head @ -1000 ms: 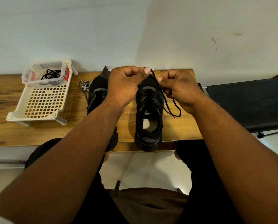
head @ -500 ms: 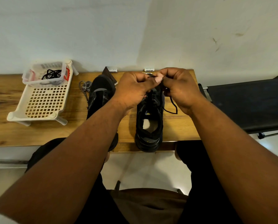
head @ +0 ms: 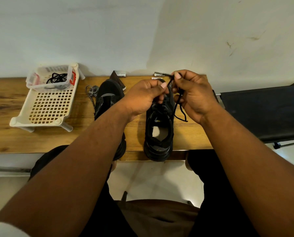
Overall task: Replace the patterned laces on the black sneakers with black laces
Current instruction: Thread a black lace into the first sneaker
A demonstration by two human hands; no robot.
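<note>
**Soft black lace, pinched near the toe of the right shoe**

Both hands work above the right shoe (head: pixel 160 127), which stands on the desk (head: pixel 40 139) with its heel at the near edge. The left hand (head: pixel 142 98) and right hand (head: pixel 195 96) each have their fingers curled and pinching the black lace (head: pixel 180 110); a loose loop of it hangs down beside the shoe. The lace looks thin, limp and light, so it probably will not hold a shape or push through an eyelet unless held close to its stiff tip. Gripped farther back, it would likely buckle. The shoe seems heavy enough to stay put under gentle pulls. The left shoe (head: pixel 107 98) stands beside it, partly hidden by the forearm, with a patterned lace (head: pixel 91 91) lying just left of it. More black lace sits in a clear tub (head: pixel 50 79) on the white rack (head: pixel 45 110).
</note>
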